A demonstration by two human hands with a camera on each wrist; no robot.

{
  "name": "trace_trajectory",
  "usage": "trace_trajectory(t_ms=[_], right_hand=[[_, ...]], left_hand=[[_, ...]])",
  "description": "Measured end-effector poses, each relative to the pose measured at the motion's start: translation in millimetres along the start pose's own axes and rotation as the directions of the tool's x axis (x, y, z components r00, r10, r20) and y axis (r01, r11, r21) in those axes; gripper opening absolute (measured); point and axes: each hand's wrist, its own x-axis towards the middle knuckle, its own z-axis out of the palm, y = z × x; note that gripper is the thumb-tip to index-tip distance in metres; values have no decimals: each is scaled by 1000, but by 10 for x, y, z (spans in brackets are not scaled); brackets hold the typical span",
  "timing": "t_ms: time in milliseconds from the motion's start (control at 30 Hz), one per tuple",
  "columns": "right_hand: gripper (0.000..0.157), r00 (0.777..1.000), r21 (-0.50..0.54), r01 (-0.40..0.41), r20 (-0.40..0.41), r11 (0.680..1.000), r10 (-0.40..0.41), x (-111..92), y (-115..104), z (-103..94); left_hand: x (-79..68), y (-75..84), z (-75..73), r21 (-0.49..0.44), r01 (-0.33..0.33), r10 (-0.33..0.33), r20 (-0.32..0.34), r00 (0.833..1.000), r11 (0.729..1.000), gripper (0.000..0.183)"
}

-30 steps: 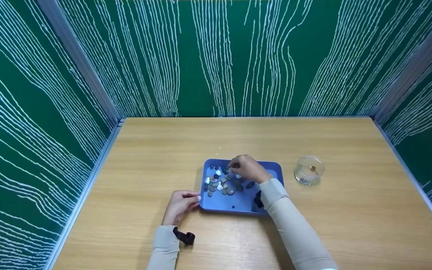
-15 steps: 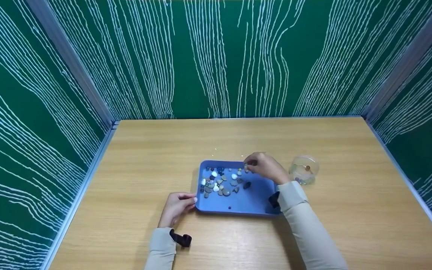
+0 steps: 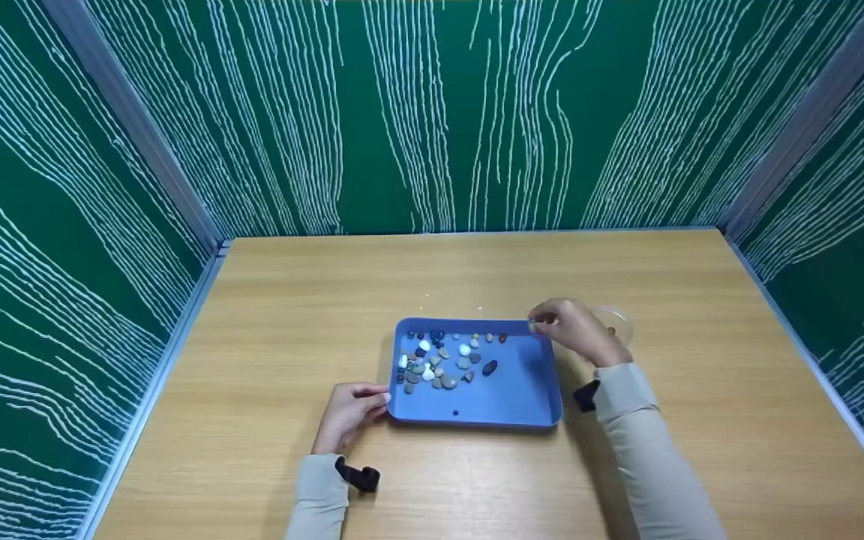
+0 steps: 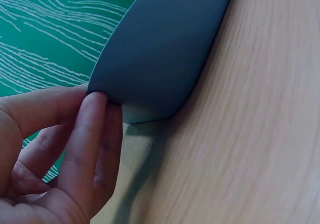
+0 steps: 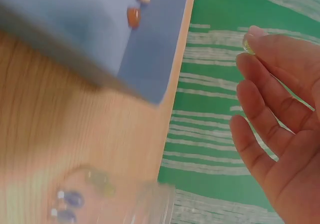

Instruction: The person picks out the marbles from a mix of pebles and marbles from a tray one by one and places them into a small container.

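Observation:
A blue tray (image 3: 511,399) lies on the table, with several pebbles (image 3: 448,382) and glass marbles (image 3: 437,335) in its left and middle part. At its left side my left hand (image 3: 349,412) pinches the rim; in the left wrist view, thumb and fingers meet on the tray wall (image 4: 155,49). Over the tray's far right corner, my right hand (image 3: 573,330) pinches a small clear, greenish glass marble (image 5: 247,44) between thumb and index finger. The other fingers stay apart from it. A clear round container (image 3: 622,319) stands partly hidden behind the right hand.
Blue marbles (image 5: 73,199) show inside the container in the right wrist view. Tiny pale bits (image 3: 426,295) lie on the wooden table (image 3: 312,300) beyond the tray. Green walls (image 3: 402,135) with white lines enclose the table at the back and sides.
My right hand has risen from the pebbles and moved right, out past the tray's far right corner towards the container, with the marble. The left hand keeps its hold on the rim.

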Motion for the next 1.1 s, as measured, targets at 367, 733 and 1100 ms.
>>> trace_trajectory(t_ms=[367,733,1100], right_hand=[[19,999,-8,2,-49,1000,-3,-140,333,-299],[23,998,20,-33,-62,999,34,-287,663,-441],[25,995,54,-81,-55,995,84,-345,762,-494]], left_hand=[[1,-22,3,-31,1,-1,6,1000,1000,28],[-7,-25,-4,-17,-8,8,8,1000,1000,28],[-9,-24,11,-29,-10,10,-3,1000,1000,28]])
